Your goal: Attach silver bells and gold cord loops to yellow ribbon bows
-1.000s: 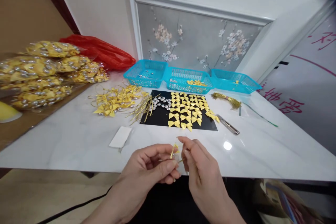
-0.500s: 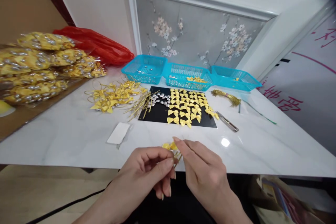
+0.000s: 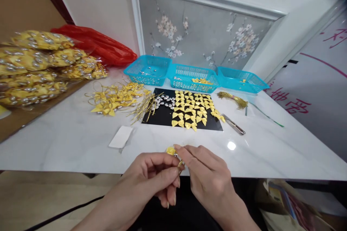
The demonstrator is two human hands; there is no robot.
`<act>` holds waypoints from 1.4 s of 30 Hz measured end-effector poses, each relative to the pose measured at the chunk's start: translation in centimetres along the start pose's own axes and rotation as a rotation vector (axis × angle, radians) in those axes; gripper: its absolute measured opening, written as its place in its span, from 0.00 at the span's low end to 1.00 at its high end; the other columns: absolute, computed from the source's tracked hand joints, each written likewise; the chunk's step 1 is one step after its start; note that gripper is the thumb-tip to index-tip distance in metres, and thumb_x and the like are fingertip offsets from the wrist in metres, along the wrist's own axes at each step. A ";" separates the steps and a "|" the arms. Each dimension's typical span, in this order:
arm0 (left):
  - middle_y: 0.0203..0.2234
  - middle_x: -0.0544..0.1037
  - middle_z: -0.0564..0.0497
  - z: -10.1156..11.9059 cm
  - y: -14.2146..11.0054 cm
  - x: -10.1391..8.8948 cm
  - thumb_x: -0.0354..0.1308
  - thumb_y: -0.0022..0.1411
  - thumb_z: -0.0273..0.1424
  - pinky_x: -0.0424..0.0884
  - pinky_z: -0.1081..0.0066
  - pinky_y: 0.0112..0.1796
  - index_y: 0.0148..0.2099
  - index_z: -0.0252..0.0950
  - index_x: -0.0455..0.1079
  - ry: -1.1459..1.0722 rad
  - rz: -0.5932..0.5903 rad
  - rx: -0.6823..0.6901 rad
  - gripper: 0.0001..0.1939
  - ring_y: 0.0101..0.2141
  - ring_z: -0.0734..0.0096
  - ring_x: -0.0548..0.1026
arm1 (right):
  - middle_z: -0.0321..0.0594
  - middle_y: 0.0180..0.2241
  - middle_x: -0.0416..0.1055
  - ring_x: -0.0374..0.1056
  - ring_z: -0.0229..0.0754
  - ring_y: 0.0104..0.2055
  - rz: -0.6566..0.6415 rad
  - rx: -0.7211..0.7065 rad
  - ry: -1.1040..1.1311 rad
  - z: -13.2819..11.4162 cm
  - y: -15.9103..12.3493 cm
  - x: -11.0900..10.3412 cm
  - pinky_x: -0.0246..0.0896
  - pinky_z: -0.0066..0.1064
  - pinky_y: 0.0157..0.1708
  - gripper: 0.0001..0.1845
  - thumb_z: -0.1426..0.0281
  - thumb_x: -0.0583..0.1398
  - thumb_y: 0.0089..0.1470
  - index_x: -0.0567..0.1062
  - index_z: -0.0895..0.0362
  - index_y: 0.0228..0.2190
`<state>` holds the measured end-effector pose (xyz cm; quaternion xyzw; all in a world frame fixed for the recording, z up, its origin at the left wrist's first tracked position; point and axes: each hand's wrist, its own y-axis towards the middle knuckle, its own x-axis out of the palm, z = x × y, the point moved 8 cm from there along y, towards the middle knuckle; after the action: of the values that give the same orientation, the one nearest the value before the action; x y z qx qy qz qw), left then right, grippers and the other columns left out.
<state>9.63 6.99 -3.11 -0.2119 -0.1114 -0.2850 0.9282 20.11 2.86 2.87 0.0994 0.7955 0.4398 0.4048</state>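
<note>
Close to the table's front edge, my left hand (image 3: 155, 178) pinches a gold tie (image 3: 180, 164) between thumb and forefinger. My right hand (image 3: 207, 173) is closed around the yellow ribbon bow (image 3: 170, 150), its fingertips partly covering it. A silvery bead shows between bow and tie. Beyond my hands, rows of yellow bows (image 3: 190, 116) lie on a black mat (image 3: 157, 120), with silver beads (image 3: 164, 101) on its left part. Loose gold ties (image 3: 142, 108) overlap the mat's left edge.
Three blue baskets (image 3: 193, 83) stand along the wall. Beaded bows (image 3: 115, 99) are heaped at left, near filled clear bags (image 3: 29, 63) and a red bag (image 3: 94, 45). A white card (image 3: 120, 137) lies front left; a craft knife (image 3: 235, 125) and gold tie bundle (image 3: 233, 99) lie right.
My right hand has shifted slightly left over the bow, covering more of it. The gold tie ends now sit closer together at my left fingertips.
</note>
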 end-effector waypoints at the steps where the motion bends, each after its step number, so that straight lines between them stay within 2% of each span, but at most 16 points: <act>1: 0.20 0.74 0.54 -0.1 0.0 -0.1 0.68 0.56 0.38 0.66 0.82 0.19 0.32 0.32 0.76 0.007 -0.003 -0.001 0.12 0.18 0.80 0.71 | 0.47 0.40 0.78 0.74 0.43 0.36 -0.006 -0.003 0.002 0.0 -0.1 0.1 0.74 0.35 0.33 0.24 0.86 0.52 0.60 0.71 0.59 0.54; 9: 0.15 0.72 0.55 0.0 0.1 -0.1 0.67 0.56 0.43 0.64 0.80 0.19 0.25 0.32 0.71 0.090 -0.016 -0.004 0.19 0.16 0.80 0.67 | 0.48 0.42 0.77 0.73 0.45 0.40 -0.073 -0.031 -0.005 0.1 -0.7 0.7 0.74 0.37 0.36 0.20 0.85 0.52 0.62 0.71 0.64 0.53; 16: 0.13 0.70 0.55 -0.1 0.2 -0.1 0.66 0.56 0.45 0.61 0.80 0.19 0.23 0.32 0.71 0.138 -0.004 -0.013 0.21 0.15 0.80 0.66 | 0.49 0.39 0.78 0.72 0.45 0.35 -0.082 -0.025 -0.011 -0.2 -0.4 0.8 0.74 0.38 0.33 0.18 0.84 0.52 0.62 0.74 0.66 0.49; 18: 0.14 0.70 0.55 -0.2 0.2 -0.2 0.66 0.57 0.44 0.61 0.80 0.18 0.24 0.32 0.71 0.112 -0.017 -0.019 0.20 0.16 0.80 0.67 | 0.48 0.40 0.77 0.73 0.44 0.39 -0.102 0.031 0.070 0.1 -0.3 0.7 0.74 0.36 0.38 0.19 0.84 0.51 0.62 0.74 0.64 0.51; 21: 0.17 0.69 0.56 -0.6 0.1 -0.3 0.66 0.57 0.41 0.58 0.81 0.18 0.25 0.32 0.72 0.018 -0.029 -0.061 0.18 0.16 0.83 0.65 | 0.45 0.46 0.75 0.72 0.41 0.45 -0.165 0.231 0.314 1.6 -0.6 0.4 0.72 0.31 0.45 0.21 0.81 0.53 0.62 0.71 0.58 0.55; 24: 0.18 0.70 0.56 -1.0 0.0 -0.7 0.69 0.56 0.38 0.54 0.83 0.17 0.28 0.32 0.76 -0.091 -0.002 -0.127 0.13 0.15 0.85 0.64 | 0.38 0.46 0.74 0.71 0.34 0.37 -0.168 0.433 0.472 3.4 -1.2 -0.6 0.70 0.23 0.35 0.22 0.76 0.57 0.62 0.70 0.49 0.56; 27: 0.18 0.71 0.56 -1.1 -0.1 -0.8 0.70 0.54 0.34 0.52 0.85 0.18 0.30 0.33 0.78 -0.172 0.018 -0.172 0.09 0.16 0.86 0.64 | 0.35 0.42 0.75 0.67 0.32 0.30 -0.128 0.499 0.523 4.0 -1.2 -1.5 0.66 0.22 0.27 0.18 0.75 0.58 0.62 0.73 0.47 0.51; 33: 0.16 0.70 0.56 -1.3 -0.1 0.2 0.71 0.52 0.32 0.48 0.86 0.15 0.27 0.30 0.78 -0.299 -0.073 -0.213 0.10 0.14 0.90 0.57 | 0.36 0.40 0.77 0.71 0.34 0.35 -0.148 0.414 0.554 2.6 -0.2 -0.6 0.68 0.23 0.35 0.15 0.78 0.60 0.60 0.78 0.51 0.45; 37: 0.14 0.68 0.57 -1.4 0.0 0.4 0.72 0.51 0.30 0.48 0.87 0.13 0.26 0.30 0.78 -0.346 -0.087 -0.247 0.09 0.13 0.90 0.55 | 0.39 0.38 0.77 0.73 0.37 0.39 -0.107 0.291 0.498 1.7 0.2 -0.4 0.70 0.26 0.40 0.14 0.80 0.58 0.60 0.79 0.53 0.41; 42: 0.14 0.67 0.57 -1.5 -0.1 0.9 0.70 0.51 0.29 0.47 0.87 0.12 0.25 0.30 0.77 -0.415 -0.132 -0.272 0.08 0.12 0.90 0.52 | 0.41 0.37 0.77 0.70 0.38 0.35 -0.108 0.133 0.360 0.7 0.5 -0.7 0.69 0.28 0.35 0.14 0.83 0.56 0.61 0.78 0.57 0.40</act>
<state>10.44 5.85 -4.14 -0.3808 -0.2738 -0.3075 0.8279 20.98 3.15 3.45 0.0031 0.8865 0.3745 0.2716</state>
